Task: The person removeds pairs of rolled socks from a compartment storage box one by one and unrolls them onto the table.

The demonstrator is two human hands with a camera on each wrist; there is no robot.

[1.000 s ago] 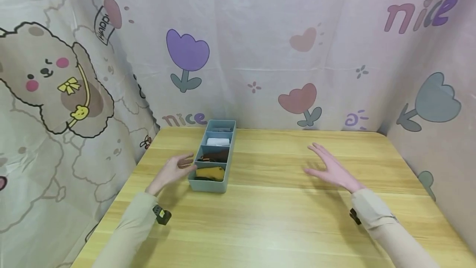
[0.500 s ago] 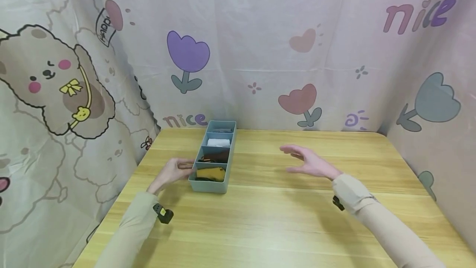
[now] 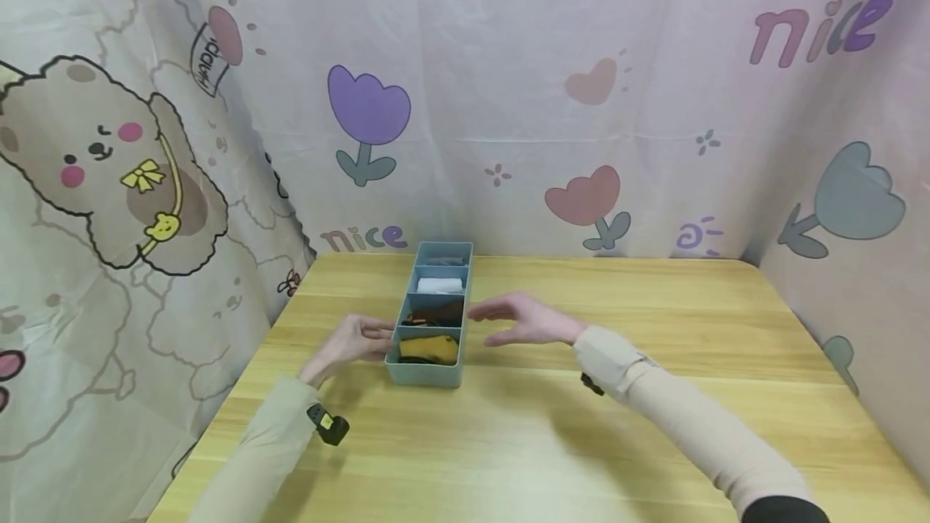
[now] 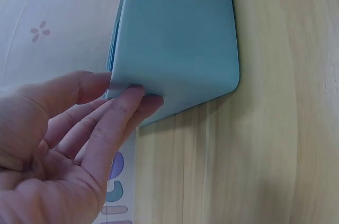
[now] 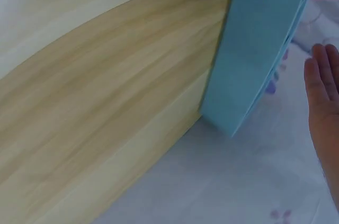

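Note:
A blue-grey organizer box (image 3: 425, 375) with several compartments in a row stands on the table. Its nearest compartment holds a folded yellow item (image 3: 429, 349); behind that come a dark brown item (image 3: 443, 313), a white rolled piece (image 3: 439, 286) and a greyish item (image 3: 445, 261). My left hand (image 3: 356, 341) touches the box's left side. In the left wrist view, its fingertips (image 4: 130, 94) press on the outer wall, with the thumb at the rim. My right hand (image 3: 530, 321) hovers just off the box's right side, fingers extended and holding nothing.
The wooden table (image 3: 654, 426) runs back to a printed curtain (image 3: 494, 103) behind the box. Another curtain side (image 3: 109, 305) hangs along the left table edge.
My right hand has swung left from the right part of the table to beside the box. My left hand came against the box, and the box has slid slightly right.

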